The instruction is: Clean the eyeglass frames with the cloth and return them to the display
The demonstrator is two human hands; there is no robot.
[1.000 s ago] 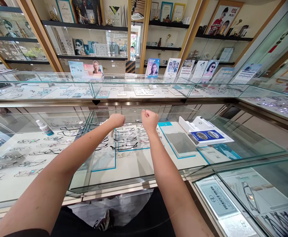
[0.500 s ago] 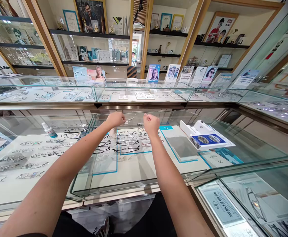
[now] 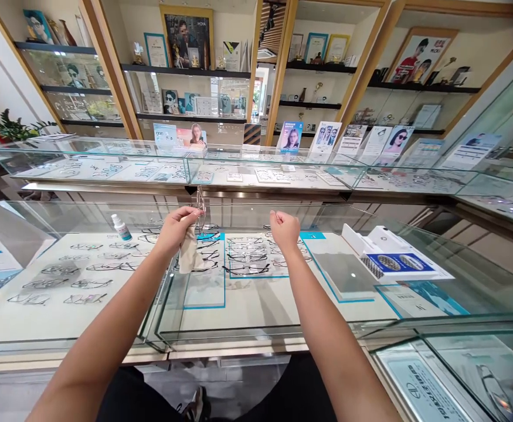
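Note:
My left hand [image 3: 176, 230] is closed over the glass display case, pinching a pair of thin-framed glasses [image 3: 201, 205] that hangs upright at its fingertips. A beige cloth [image 3: 190, 252] droops from the same hand. To the right, my right hand [image 3: 285, 227] is curled into a fist above the case; whatever its fingers hold, if anything, is hidden. Beneath and between the hands, rows of glasses [image 3: 246, 257] lie inside the case on a blue-edged sheet. A white spray bottle [image 3: 121, 227] stands left of my left hand.
A white and blue box [image 3: 397, 261] sits at the right, beside a grey blue-edged panel [image 3: 342, 272]. Behind runs a second glass counter [image 3: 274, 176] with upright cards. Shelves [image 3: 190, 70] with framed pictures line the wall. Another case [image 3: 432, 375] is at the lower right.
My left hand has turned and shifted left, and the glasses now stand upright in it with the cloth hanging in fuller view. The whole view has swung a little to the left.

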